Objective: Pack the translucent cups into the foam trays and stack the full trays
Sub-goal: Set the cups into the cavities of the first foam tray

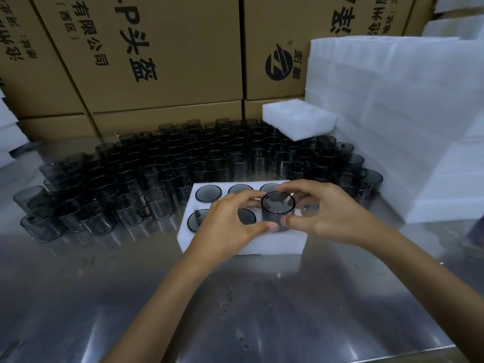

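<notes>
A white foam tray point(262, 243) lies on the steel table in front of me, with smoky translucent cups sunk into several of its round holes. One cup point(277, 209) stands partly raised above the tray's front right hole. My left hand point(230, 224) and my right hand point(324, 213) both hold this cup, thumbs meeting at its near side and fingers curled around its rim. Behind the tray stands a large crowd of loose cups point(183, 163), upright on the table.
A tall stack of foam trays point(392, 121) rises at the right, with one empty tray point(298, 121) lying on the cups at the back. Cardboard boxes point(157, 53) wall off the rear. The steel table point(235, 310) stretches toward me.
</notes>
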{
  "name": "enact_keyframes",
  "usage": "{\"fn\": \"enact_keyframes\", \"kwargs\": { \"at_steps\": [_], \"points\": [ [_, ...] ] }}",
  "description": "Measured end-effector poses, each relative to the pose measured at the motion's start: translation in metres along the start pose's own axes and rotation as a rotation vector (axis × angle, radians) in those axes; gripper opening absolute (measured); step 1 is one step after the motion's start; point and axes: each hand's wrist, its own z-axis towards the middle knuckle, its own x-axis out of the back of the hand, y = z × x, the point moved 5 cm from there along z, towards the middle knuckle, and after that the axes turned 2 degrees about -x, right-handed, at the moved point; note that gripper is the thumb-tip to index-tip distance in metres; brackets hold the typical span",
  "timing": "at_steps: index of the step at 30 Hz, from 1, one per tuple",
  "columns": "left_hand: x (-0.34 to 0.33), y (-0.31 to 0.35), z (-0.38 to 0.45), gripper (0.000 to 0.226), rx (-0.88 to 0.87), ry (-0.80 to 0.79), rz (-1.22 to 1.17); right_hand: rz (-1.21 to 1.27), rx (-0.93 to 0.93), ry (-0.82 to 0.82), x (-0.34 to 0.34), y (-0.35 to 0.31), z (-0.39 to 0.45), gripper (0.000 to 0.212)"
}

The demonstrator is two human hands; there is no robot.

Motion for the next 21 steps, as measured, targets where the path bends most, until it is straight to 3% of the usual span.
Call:
{"fn": "enact_keyframes", "kwargs": {
  "at_steps": [4,8,13,21],
  "points": [
    [-0.002,-0.003,-0.003,0.063,0.009,0.004,0.095,0.009,-0.003,0.004,-0.002,0.005,-0.001,0.047],
    [-0.001,0.011,-0.013,0.069,-0.178,0.056,0.278,-0.016,0.011,0.016,-0.003,0.007,-0.007,0.056],
    [0.001,0.018,-0.026,0.063,-0.317,0.060,0.413,-0.327,0.224,0.187,-0.005,0.000,-0.024,0.067],
    [-0.002,0.015,-0.032,0.060,-0.367,-0.021,0.561,-0.520,0.308,0.159,-0.018,0.006,-0.036,0.062]
  ]
}}
